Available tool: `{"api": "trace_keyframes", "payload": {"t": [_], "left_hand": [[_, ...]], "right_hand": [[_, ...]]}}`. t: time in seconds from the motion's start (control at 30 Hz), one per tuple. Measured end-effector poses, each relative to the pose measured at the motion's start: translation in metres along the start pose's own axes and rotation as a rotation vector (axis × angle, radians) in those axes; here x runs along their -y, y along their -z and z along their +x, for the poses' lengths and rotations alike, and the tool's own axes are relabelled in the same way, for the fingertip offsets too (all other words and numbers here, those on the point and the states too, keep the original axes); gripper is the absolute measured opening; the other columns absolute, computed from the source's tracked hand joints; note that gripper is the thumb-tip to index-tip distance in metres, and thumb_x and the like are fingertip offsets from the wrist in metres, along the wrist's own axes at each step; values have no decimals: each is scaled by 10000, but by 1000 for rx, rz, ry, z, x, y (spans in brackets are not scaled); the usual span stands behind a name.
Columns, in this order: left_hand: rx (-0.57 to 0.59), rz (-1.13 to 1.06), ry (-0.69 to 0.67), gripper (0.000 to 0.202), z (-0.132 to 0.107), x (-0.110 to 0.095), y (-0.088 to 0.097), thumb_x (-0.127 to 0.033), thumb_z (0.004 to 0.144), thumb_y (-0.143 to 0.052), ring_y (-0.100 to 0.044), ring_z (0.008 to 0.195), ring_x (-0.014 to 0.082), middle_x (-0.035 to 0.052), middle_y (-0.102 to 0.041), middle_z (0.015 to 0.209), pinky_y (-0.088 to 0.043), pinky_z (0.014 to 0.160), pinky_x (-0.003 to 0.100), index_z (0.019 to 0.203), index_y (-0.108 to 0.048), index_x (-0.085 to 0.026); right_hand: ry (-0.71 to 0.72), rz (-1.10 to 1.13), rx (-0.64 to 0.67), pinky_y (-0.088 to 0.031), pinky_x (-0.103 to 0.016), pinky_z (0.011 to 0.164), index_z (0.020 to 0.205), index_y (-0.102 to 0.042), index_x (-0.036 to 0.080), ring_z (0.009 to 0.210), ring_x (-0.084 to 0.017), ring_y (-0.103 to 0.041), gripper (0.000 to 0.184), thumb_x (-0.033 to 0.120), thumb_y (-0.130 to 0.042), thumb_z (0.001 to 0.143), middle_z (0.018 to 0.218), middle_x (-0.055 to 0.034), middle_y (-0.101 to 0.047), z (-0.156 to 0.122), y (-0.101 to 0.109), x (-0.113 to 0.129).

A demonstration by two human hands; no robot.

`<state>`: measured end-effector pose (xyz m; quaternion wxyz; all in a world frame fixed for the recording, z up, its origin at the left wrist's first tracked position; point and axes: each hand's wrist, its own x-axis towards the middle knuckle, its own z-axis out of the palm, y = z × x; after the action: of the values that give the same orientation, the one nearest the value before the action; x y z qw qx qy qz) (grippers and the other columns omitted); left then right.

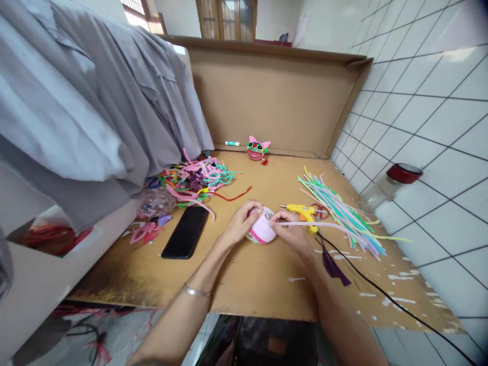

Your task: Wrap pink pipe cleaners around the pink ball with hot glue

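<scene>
Between my hands is a small round craft piece (264, 229), wrapped in pale pink strips with a brighter pink band near its base. My left hand (244, 221) is closed on its left side. My right hand (290, 235) pinches a pale lilac pipe cleaner (324, 224) against the piece's right side; its long end sticks out to the right. Just beyond my right hand lies a yellow glue gun (301, 209), its black cord running to the lower right. Fingers hide part of the piece.
A black phone (185, 232) and a heap of colourful pipe cleaners (198, 178) lie left. On the right are straight pipe cleaners (339, 213), a purple tassel (334, 265) and a red-lidded jar (389, 185). A pink-eared animal head (256, 148) sits by the cardboard wall (267, 96).
</scene>
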<state>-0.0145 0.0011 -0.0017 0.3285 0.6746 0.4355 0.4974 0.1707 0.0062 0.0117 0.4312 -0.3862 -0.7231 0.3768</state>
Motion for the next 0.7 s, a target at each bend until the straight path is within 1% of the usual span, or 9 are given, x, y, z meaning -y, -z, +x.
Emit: {"api": "trace_keyframes", "payload": {"t": [0.1,0.23,0.33,0.4,0.47,0.57,0.63,0.7], "left_hand": [[2,3,-12,271,0,-1,1,-423,927,-499,-599,940,186,77,-634,1020,-487,868,316,888,-597,-173],[28,65,-37,294,-3,-7,4,-420,954,-455,-603,960,192,88,-628,1030,-480,901,337,887,-596,-171],[73,125,-75,270,-5,-11,8,-407,947,-464,-608,1021,207,94,-632,1078,-478,940,360,968,-603,-177],[118,167,-108,252,-6,-11,11,-381,917,-512,-587,1133,231,107,-617,1160,-460,1003,390,1049,-596,-184],[160,212,-135,321,-7,-8,13,-362,855,-596,-542,1238,262,129,-574,1268,-432,1063,426,1122,-581,-186],[193,274,-140,519,-8,-4,13,-369,740,-728,-498,1306,302,154,-517,1350,-405,1106,464,1194,-558,-182],[190,294,-130,575,-8,-4,13,-391,716,-766,-486,1320,307,152,-508,1359,-395,1116,474,1212,-556,-190],[176,318,-126,575,-8,-5,14,-410,715,-780,-471,1327,308,146,-504,1365,-386,1120,480,1209,-571,-201]], "right_hand": [[-1,10,-3,-426,-256,575,665,-603,206,619,-143,-545,75,274,-600,697,659,2,-597,0,-1,0],[-15,24,-12,-418,-249,562,665,-600,208,610,-136,-537,73,273,-596,696,658,6,-594,-1,-2,-1],[-39,49,-25,-407,-245,548,663,-594,209,590,-130,-525,82,286,-593,693,643,13,-594,-1,-3,-3],[-62,65,-34,-400,-245,542,664,-593,208,578,-127,-519,97,301,-596,690,629,17,-590,0,-3,-3],[-75,76,-42,-399,-246,545,661,-594,205,575,-126,-515,110,312,-602,686,622,19,-590,0,-2,-3],[-85,91,-54,-401,-245,559,654,-597,203,583,-122,-509,118,317,-608,684,625,23,-591,1,-1,-3],[-89,94,-63,-399,-243,562,648,-599,204,584,-120,-505,115,313,-609,680,623,25,-589,1,-1,-2],[-84,99,-71,-399,-244,564,643,-602,204,580,-117,-499,110,308,-610,678,619,27,-587,1,-2,-3]]}}
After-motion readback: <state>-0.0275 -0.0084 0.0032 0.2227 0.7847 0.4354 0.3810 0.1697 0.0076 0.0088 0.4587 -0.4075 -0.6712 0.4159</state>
